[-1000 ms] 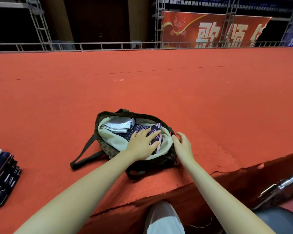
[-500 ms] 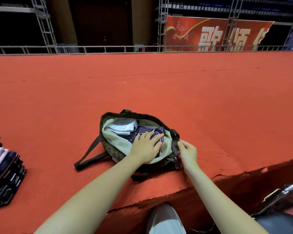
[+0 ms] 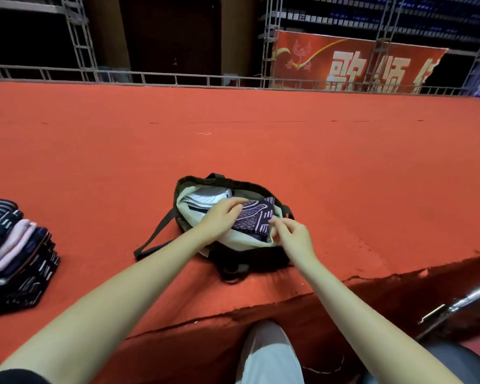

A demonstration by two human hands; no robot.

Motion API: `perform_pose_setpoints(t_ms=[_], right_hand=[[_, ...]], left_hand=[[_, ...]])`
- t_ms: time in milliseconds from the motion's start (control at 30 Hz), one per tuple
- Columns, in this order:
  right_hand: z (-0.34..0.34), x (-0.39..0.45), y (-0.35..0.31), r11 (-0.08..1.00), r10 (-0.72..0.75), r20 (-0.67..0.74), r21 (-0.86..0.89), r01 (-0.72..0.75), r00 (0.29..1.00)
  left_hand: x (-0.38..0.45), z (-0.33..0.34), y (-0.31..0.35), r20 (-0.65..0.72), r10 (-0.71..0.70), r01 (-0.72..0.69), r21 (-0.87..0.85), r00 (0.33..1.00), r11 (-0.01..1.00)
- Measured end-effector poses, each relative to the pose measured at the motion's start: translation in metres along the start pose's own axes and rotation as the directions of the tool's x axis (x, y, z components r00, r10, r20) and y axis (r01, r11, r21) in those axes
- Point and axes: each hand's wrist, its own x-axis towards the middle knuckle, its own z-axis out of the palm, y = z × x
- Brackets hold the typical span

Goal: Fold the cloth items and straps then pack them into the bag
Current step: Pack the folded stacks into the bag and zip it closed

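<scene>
The bag [image 3: 194, 225] is sitting open near the front edge of the red table [image 3: 344, 176]. The left hand [image 3: 222, 214] is lying flat on the patterned cloth [image 3: 254, 217] inside, while the right hand [image 3: 294, 236] is pinching the lining at the rim. A cloth stack [image 3: 14, 256] is resting well apart at the left edge.

Bare carpet [image 3: 261, 151] rings the bag [image 3: 250, 256]; folded stack [image 3: 14, 253] sits far left.
</scene>
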Motion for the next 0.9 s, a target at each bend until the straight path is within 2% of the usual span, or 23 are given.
perform_pose_setpoints(t_ms=[67, 133, 233, 300, 367, 433, 500, 633, 700, 767, 833, 900], right_hand=[[0.023, -0.005, -0.009, 0.993, -0.092, -0.047, -0.079, 0.088, 0.995], [0.051, -0.01, -0.025, 0.987, -0.144, -0.066, -0.075, 0.139, 0.987], [0.103, -0.022, -0.048, 0.981, -0.191, 0.071, -0.006, 0.192, 0.979], [0.141, -0.032, -0.061, 0.975, -0.22, 0.194, 0.035, 0.218, 0.956], [0.18, -0.042, -0.074, 0.97, -0.241, 0.299, 0.096, 0.223, 0.923], [0.218, -0.053, -0.091, 0.973, -0.224, 0.392, 0.146, 0.179, 0.892], [0.256, -0.063, -0.109, 0.976, -0.202, 0.493, 0.177, 0.129, 0.846], [0.324, -0.082, -0.144, 0.982, -0.14, 0.647, 0.19, 0.019, 0.749], [0.35, -0.087, -0.16, 0.98, -0.056, 0.71, 0.175, -0.099, 0.701], [0.374, -0.09, -0.174, 0.968, 0.044, 0.777, 0.122, -0.219, 0.628], [0.379, -0.085, -0.18, 0.95, 0.116, 0.792, 0.088, -0.3, 0.6], [0.385, -0.083, -0.183, 0.903, 0.169, 0.814, 0.099, -0.419, 0.555]], left_hand=[[-0.02, -0.027, -0.007, -0.097, -0.023, 0.017, -0.06, 0.995, 0.998], [-0.04, -0.059, -0.01, -0.178, -0.097, 0.063, -0.186, 0.979, 0.981], [-0.069, -0.11, -0.01, -0.301, -0.194, 0.09, -0.326, 0.934, 0.941], [-0.086, -0.147, -0.016, -0.378, -0.192, 0.095, -0.261, 0.906, 0.961], [-0.105, -0.186, -0.029, -0.476, -0.162, 0.127, -0.106, 0.864, 0.986], [-0.125, -0.225, -0.05, -0.58, -0.113, 0.204, 0.093, 0.806, 0.974], [-0.146, -0.263, -0.082, -0.655, -0.119, 0.341, 0.223, 0.747, 0.913], [-0.184, -0.316, -0.145, -0.729, -0.375, 0.704, 0.203, 0.572, 0.681], [-0.195, -0.317, -0.167, -0.69, -0.522, 0.798, 0.133, 0.5, 0.588], [-0.203, -0.312, -0.185, -0.595, -0.64, 0.831, 0.086, 0.486, 0.55], [-0.203, -0.298, -0.192, -0.541, -0.663, 0.83, 0.13, 0.517, 0.542], [-0.205, -0.295, -0.196, -0.548, -0.659, 0.839, 0.166, 0.515, 0.518]])
